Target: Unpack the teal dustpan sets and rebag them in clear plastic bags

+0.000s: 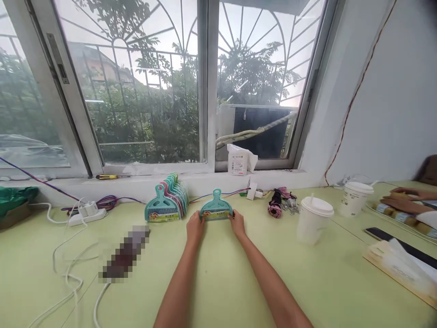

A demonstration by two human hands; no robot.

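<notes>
A single teal dustpan-and-brush set point(216, 210) with a yellow label stands upright on the green table, its handle pointing up. My left hand point(195, 228) grips its left edge, and my right hand point(238, 225) grips its right edge, fingers closed on both sides. Just left of it, a row of several similar sets point(164, 207), teal with some pink ones, stands closely nested near the window ledge. The brush bristles show dark behind the label on the front set of that row.
White cups point(314, 218) and a tissue pack point(403, 269) lie right, near another person's hands point(406, 200). A power strip point(87, 217), loose cables and a pixelated object point(125, 253) are left. A keyring bundle point(290, 204) lies beyond my right hand. The window ledge point(201, 182) bounds the back.
</notes>
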